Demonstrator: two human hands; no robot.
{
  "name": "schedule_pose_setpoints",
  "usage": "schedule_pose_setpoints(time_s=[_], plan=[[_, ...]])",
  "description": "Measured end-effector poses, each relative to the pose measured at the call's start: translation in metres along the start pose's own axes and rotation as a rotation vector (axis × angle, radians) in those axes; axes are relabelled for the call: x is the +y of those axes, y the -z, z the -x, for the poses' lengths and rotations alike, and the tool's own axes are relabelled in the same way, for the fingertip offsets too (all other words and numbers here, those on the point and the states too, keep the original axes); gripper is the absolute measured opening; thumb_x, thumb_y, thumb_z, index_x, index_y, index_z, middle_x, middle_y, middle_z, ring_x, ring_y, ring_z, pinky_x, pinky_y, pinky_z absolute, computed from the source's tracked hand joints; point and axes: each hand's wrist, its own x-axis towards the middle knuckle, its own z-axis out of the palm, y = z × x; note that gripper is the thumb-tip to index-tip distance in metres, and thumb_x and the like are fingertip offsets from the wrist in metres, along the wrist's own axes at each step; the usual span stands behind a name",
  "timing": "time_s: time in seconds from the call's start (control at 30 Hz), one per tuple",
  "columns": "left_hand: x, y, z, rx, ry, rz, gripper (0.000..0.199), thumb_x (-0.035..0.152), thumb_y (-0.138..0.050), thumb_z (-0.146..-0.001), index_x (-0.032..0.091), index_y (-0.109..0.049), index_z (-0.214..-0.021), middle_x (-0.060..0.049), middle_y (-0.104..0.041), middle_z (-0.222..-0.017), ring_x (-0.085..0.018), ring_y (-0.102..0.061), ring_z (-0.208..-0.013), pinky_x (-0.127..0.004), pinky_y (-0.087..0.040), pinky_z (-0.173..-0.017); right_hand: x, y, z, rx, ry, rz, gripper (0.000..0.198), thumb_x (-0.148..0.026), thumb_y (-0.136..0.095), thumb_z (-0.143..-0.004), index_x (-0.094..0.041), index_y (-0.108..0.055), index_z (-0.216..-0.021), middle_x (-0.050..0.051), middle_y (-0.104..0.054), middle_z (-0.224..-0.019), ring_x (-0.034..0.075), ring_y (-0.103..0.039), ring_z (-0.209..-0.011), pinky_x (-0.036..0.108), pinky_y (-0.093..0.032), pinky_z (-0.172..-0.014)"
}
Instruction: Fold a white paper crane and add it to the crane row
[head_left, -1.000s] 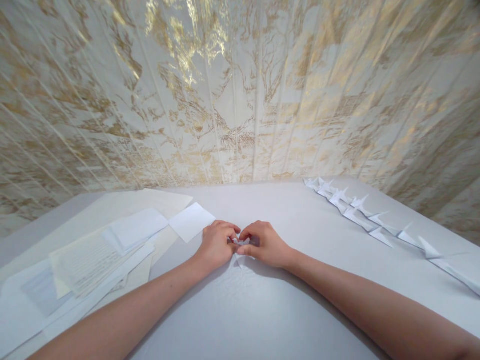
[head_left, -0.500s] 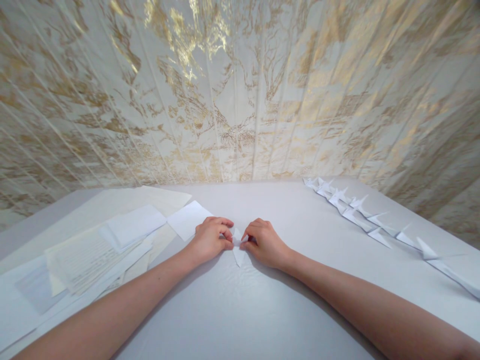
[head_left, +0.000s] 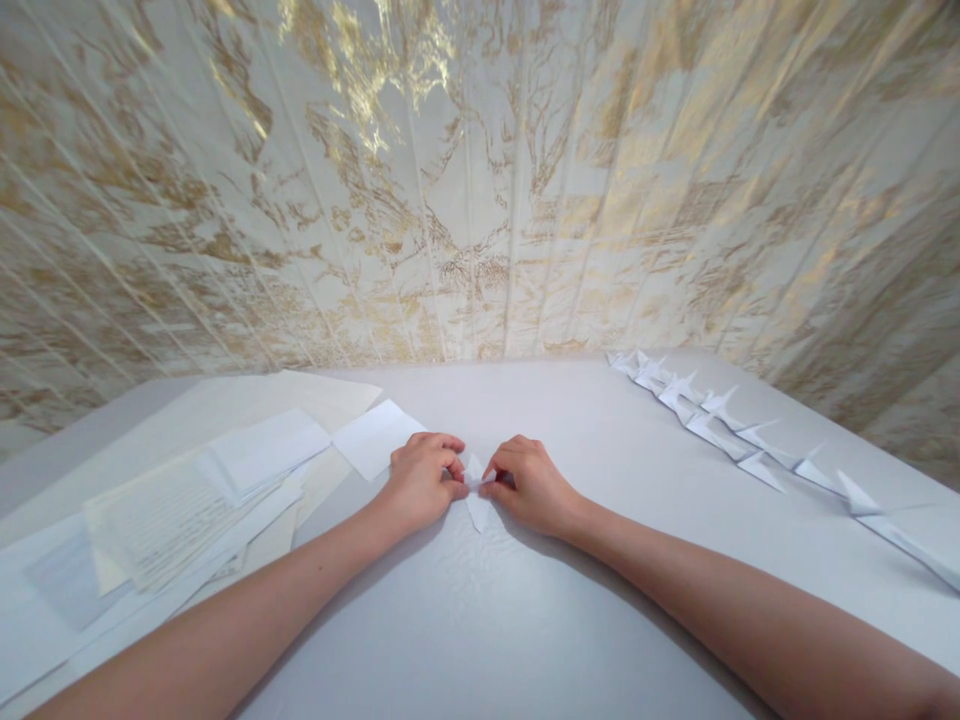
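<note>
A small folded white paper [head_left: 477, 511] stands at the middle of the table between my two hands, one point toward me and another away. My left hand [head_left: 426, 478] pinches its left side between thumb and fingers. On the opposite side, my right hand [head_left: 529, 482] grips it with thumb and index finger, the other fingers curled in. The fingertips cover both side edges of the paper, so its full shape is partly hidden.
Folded paper cranes [head_left: 757, 465] stand in rows along the table's right side. To the left lie a white paper square [head_left: 379, 440], a stack of blank sheets [head_left: 271, 450] and written pages [head_left: 161, 530]. A gold-patterned curtain [head_left: 480, 200] hangs behind the table [head_left: 487, 630].
Both hands keep their pinch on the folded paper. Its far point now shows a little more clearly between the fingers. The view has shifted very slightly.
</note>
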Motion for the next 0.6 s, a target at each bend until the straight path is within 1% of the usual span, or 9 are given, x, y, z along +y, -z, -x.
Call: schedule_pose_setpoints(time_s=[0.2, 0.37, 0.47, 0.6], plan=[[0.0051, -0.0004, 0.0008, 0.003, 0.027, -0.062, 0.007, 0.018, -0.063, -0.065, 0.020, -0.064, -0.058, 0.001, -0.061, -0.113, -0.028, -0.047, -0.109, -0.046, -0.038, -0.088, -0.0037, 0.0022, -0.0028, -0.057, -0.092, 0.099, 0.012, -0.022, -0.066, -0.073, -0.015, -0.062, -0.064, 0.004, -0.063, -0.070, 0.017, -0.051, -0.078, 0.028, -0.031, -0.069], [0.0048, -0.0022, 0.0003, 0.014, 0.027, -0.081, 0.008, 0.019, -0.062, -0.065, 0.020, -0.064, -0.058, 0.000, -0.060, -0.115, -0.028, -0.047, -0.109, -0.045, -0.039, -0.087, -0.0051, 0.0006, -0.0050, -0.065, -0.095, 0.189, 0.014, -0.021, -0.066, -0.073, -0.014, -0.060, -0.062, 0.004, -0.064, -0.069, 0.019, -0.051, -0.078, 0.029, -0.029, -0.068], [0.0040, -0.0031, 0.0017, 0.032, 0.028, -0.092, 0.008, 0.021, -0.061, -0.066, 0.021, -0.065, -0.059, 0.000, -0.060, -0.115, -0.028, -0.048, -0.108, -0.046, -0.039, -0.087, -0.0052, -0.0015, -0.0030, -0.051, -0.064, 0.227, 0.013, -0.020, -0.065, -0.074, -0.014, -0.060, -0.063, 0.005, -0.064, -0.069, 0.019, -0.051, -0.078, 0.030, -0.028, -0.068], [0.0037, -0.0041, 0.0050, 0.047, -0.003, -0.126, 0.009, 0.021, -0.059, -0.066, 0.022, -0.066, -0.061, -0.002, -0.060, -0.116, -0.029, -0.048, -0.109, -0.047, -0.039, -0.087, -0.0054, -0.0050, 0.0025, 0.028, 0.055, 0.301, 0.008, -0.018, -0.062, -0.076, -0.013, -0.062, -0.069, 0.006, -0.064, -0.072, 0.020, -0.050, -0.083, 0.031, -0.028, -0.072]])
